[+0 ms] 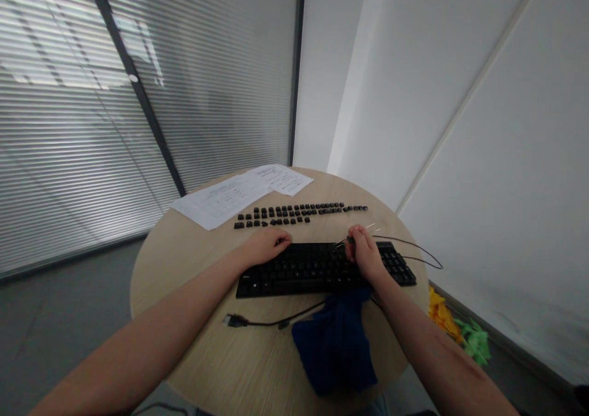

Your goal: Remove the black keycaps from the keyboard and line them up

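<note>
A black keyboard (299, 275) lies on the round table, with some keys gone from its upper part. My left hand (267, 245) rests at its upper left edge, fingers curled and closed on that edge. Over the right half, my right hand (364, 253) is closed around a small wire keycap puller (340, 243). Thin wire loops stick out on both sides of that fist, the left ones reaching down to the keys. Beyond the keyboard, loose black keycaps (294, 212) stand in several rows.
Printed paper sheets (225, 196) lie at the table's far left. Nearer me are a USB plug on its cable (264, 324) and a dark blue cloth (335, 342). More cable loops past the right edge. Yellow and green material (473, 339) sits on the floor beside the wall.
</note>
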Available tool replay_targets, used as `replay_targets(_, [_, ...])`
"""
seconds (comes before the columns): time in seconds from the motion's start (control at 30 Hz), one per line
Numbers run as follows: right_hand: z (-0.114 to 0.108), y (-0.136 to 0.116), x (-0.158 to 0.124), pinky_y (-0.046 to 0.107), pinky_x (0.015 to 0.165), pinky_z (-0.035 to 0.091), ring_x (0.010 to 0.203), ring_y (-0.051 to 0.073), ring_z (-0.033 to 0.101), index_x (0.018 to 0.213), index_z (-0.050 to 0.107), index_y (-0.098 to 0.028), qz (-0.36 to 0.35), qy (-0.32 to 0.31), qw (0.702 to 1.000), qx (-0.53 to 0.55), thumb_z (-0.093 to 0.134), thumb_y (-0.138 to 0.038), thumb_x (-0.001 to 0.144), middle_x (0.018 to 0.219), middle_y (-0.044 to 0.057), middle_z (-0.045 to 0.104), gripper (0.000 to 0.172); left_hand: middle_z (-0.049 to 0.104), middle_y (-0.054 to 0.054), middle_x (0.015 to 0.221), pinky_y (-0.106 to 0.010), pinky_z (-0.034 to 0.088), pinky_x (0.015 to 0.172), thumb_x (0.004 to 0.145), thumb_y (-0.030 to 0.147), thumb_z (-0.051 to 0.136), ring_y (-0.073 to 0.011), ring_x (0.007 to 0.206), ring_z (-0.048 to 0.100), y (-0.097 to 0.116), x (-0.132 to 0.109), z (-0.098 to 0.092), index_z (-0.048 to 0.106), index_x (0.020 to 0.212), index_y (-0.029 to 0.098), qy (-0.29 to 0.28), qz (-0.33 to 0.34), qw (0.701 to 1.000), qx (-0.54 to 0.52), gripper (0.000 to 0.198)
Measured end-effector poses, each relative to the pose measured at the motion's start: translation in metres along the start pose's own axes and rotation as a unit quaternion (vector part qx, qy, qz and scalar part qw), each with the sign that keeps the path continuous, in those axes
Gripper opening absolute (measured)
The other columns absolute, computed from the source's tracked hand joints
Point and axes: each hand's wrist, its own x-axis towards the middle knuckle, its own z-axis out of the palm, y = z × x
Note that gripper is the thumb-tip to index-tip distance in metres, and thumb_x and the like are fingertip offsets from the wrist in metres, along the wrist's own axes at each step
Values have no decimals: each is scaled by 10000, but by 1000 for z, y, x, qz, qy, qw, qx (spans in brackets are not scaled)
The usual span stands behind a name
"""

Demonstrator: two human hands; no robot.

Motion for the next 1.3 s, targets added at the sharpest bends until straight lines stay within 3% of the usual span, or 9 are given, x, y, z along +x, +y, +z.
replay_targets(0.07, [0, -1, 1, 212, 369, 281, 362, 106, 378, 798, 428, -237, 8, 32, 999, 31, 382, -496, 940, 456, -82, 434, 298, 726, -38, 904, -294, 461, 774, 905, 254, 499, -194, 842, 643, -2, 0, 1, 729, 925, 222, -4, -4, 1000, 4, 233])
replay_targets(0.23, [4, -5, -4, 216, 421, 332, 429, 109, 435, 816, 455, -230, -29, -10, 999, -17, 437, -493, 944, 509, -65, 484, 293, 717, -51, 959, -325, 473, 853, 910, 259, 524, -207, 917, 639, 0, -1, -1, 721, 962, 218, 8, 2, 1000, 26, 208])
replay_targets(0.4, [9, -17, -15, 231, 452, 363, 471, 120, 460, 854, 470, -234, -68, -42, 997, -19, 411, -472, 980, 566, -46, 516, 276, 694, -56, 1050, -379, 457, 956, 911, 275, 581, -232, 1050, 602, 32, -6, -10, 698, 1019, 233, 74, 46, 996, 22, 165])
replay_targets(0.57, [16, -29, -24, 245, 490, 390, 492, 123, 486, 908, 497, -233, -87, -95, 990, -50, 429, -452, 987, 619, -34, 565, 242, 696, -50, 1047, -393, 459, 972, 922, 304, 596, -229, 1052, 602, 61, -9, -8, 684, 1057, 241, 81, 87, 993, -9, 173])
replay_targets(1.03, [21, -33, -27, 241, 517, 416, 498, 117, 527, 930, 522, -227, -128, -144, 978, -74, 419, -383, 1010, 650, -25, 622, 203, 688, -37, 932, -357, 488, 864, 863, 211, 646, -217, 937, 620, 70, -10, 5, 662, 928, 225, 78, 77, 994, -14, 68])
replay_targets(1.17, [20, -38, -26, 257, 563, 427, 527, 131, 553, 872, 529, -225, -141, -126, 974, -125, 420, -336, 1005, 636, -20, 618, 205, 689, -21, 888, -343, 487, 843, 821, 171, 648, -209, 903, 624, 71, -9, 5, 651, 899, 222, 81, 54, 995, -22, 93])
replay_targets(1.3, [11, -35, -18, 272, 585, 424, 540, 147, 565, 836, 517, -224, -136, -50, 976, -164, 431, -308, 989, 599, -21, 589, 194, 697, -16, 902, -331, 484, 847, 783, 134, 644, -200, 897, 626, 67, -9, 5, 649, 889, 216, 91, 35, 995, -17, 134])
